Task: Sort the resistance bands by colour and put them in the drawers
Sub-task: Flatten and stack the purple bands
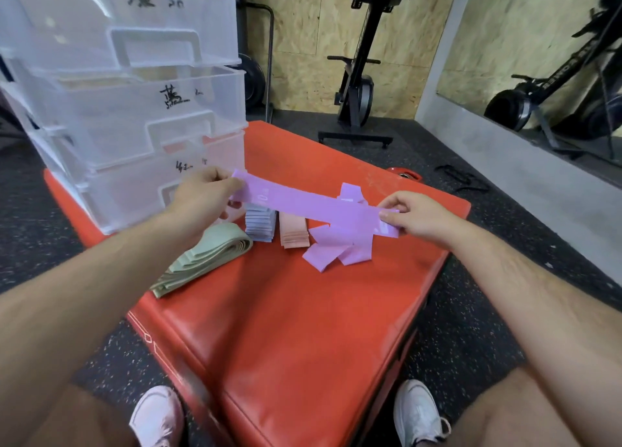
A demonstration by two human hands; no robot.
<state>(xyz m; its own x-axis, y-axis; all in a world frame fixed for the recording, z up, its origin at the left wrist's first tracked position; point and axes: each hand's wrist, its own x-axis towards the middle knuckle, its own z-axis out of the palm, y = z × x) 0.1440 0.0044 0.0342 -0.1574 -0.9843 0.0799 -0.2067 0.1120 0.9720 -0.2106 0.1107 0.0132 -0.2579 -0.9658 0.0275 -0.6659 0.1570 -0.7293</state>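
Speckled rubber flooring [471, 328] and chipboard walls surround the red padded box [303, 328] in front of you. Your left hand [202, 194] pinches one end of a purple band [303, 205] between thumb and fingers. Your right hand [414, 216] pinches the other end, so the band spans flat between them above the box. A stack of clear plastic drawers [134, 109] stands on the far left corner of the box, directly behind your left hand, each front marked with handwritten characters. Four groups lie on the box below the held band: a green pile [208, 254] nearest you on the left, a blue-grey stack [259, 226], a pink stack [293, 232] just beside it, and loose purple bands [330, 249] under your right hand. An upright exercise machine [360, 86] stands by the far wall, and a mirror [538, 59] covers the wall on the right.
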